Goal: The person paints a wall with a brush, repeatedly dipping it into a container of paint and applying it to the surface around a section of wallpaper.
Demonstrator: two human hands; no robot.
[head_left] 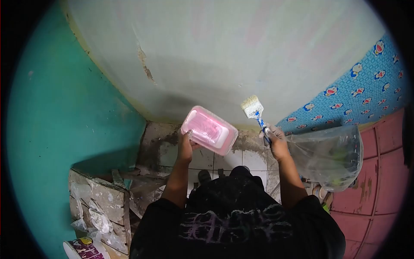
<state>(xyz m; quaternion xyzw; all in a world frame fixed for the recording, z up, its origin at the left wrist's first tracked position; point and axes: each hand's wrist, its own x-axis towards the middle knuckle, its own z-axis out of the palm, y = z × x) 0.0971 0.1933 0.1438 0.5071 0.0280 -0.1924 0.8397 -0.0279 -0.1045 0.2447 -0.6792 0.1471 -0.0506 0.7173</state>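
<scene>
- Head view: the left hand (185,149) holds the tray (227,146) by its left end, in front of the body and above the floor. The thumb lies over the edge and the other fingers reach underneath, so the edge is pinched between them.
- The tray is pink, tilted, with white and pink inside; its inner surface looks shiny.
- The right hand (277,140) has its fingers curled round the lower handle of the brush (259,118), to the right of the tray and apart from it.
- The brush points up and slightly left, its bristles coated whitish, its blue handle smeared with white.
- Ahead is the pale wall (241,47), streaked faintly pink, with a chipped patch (147,70) left of the tray.
- On the left stands the green wall (64,103); low in front of it are a stained wooden box (118,196) and a tub (86,249).
- On the right are a blue patterned sheet (345,97), a clear plastic bag (325,157) near the right hand, and red panels (351,216).
- White tiles (254,159), dirty along the wall, cover the floor below.
</scene>
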